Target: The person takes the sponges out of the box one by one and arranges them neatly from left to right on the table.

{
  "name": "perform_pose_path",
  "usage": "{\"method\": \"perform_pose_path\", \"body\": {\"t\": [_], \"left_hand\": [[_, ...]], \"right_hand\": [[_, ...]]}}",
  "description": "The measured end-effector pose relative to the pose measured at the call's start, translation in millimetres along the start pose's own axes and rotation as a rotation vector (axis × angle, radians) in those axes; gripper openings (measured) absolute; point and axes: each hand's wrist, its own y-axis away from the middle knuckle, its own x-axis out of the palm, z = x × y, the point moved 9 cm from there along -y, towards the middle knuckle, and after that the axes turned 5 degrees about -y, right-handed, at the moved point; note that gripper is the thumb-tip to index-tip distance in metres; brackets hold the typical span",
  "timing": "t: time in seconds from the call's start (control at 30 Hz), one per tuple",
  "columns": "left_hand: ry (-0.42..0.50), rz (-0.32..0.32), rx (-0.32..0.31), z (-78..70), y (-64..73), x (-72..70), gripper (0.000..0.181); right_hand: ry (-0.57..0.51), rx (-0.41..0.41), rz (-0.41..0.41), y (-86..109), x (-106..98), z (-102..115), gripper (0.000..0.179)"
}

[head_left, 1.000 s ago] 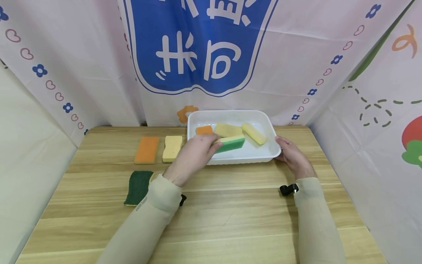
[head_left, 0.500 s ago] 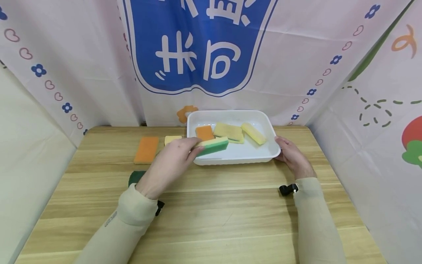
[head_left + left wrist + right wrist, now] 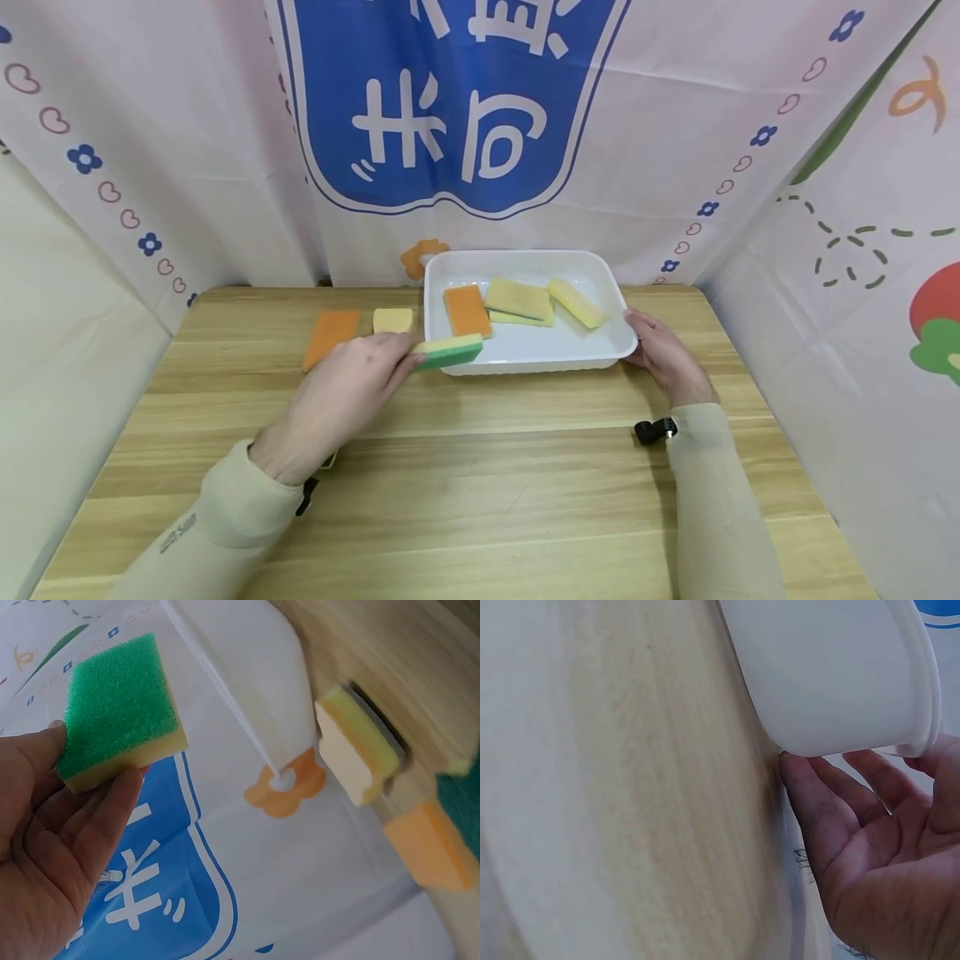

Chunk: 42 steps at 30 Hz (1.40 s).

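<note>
My left hand [image 3: 348, 383] pinches a green-and-yellow sponge [image 3: 450, 352] by one end, thumb against fingers, just off the front left corner of a white plastic tray [image 3: 536, 364]. The green scouring face of this sponge shows in the left wrist view. At the tray's right end, my right hand [image 3: 670, 354] grips the rim; the right wrist view has the thumb at the lip and fingertips against the outer wall [image 3: 832, 682]. Inside the tray lie an orange sponge [image 3: 468, 312], overlapping yellow sponges [image 3: 517, 298] and a pale yellow sponge [image 3: 576, 303] set slantwise.
Left of the tray, an orange sponge [image 3: 330, 332] and a cream sponge [image 3: 392, 320] lie on the wooden table [image 3: 480, 483]. A dark green pad [image 3: 463, 802] is mostly hidden by the left arm in the head view. Printed curtains [image 3: 645, 150] stand behind and beside the table.
My left hand has carried the green-and-yellow sponge leftward from above the tray to outside its front left corner, uncovering the orange sponge inside. My right hand has stayed at the rim.
</note>
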Motion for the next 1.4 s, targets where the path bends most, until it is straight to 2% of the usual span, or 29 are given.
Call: {"method": "perform_pose_path", "body": {"t": [0.23, 0.4, 0.57, 0.77, 1.23, 1.4], "left_hand": [[-0.094, -0.013, 0.064, 0.5, 13.7, -8.7, 0.014], [-0.164, 0.012, 0.087, 3.1, 21.0, -13.5, 0.015], [-0.241, 0.058, 0.086, 5.2, 23.3, -8.6, 0.017], [-0.378, 0.097, 0.089, 2.9, 29.9, 2.8, 0.016], [-0.553, -0.003, 0.103, 0.4, 36.1, 13.8, 0.018], [-0.583, 0.002, 0.092, 1.5, 38.0, 20.2, 0.019]], "right_hand": [[0.003, 0.003, -0.002, -1.0, -0.5, -1.3, 0.072], [-0.003, 0.0, -0.003, -1.6, -0.6, -1.3, 0.071], [0.005, 0.003, -0.002, -2.5, -0.5, -1.3, 0.071], [0.015, 0.004, -0.008, -3.5, -1.7, -1.7, 0.071], [0.01, 0.003, -0.002, -1.3, -0.1, -0.6, 0.073], [0.005, 0.003, -0.006, 0.2, 0.2, -0.1, 0.073]]}}
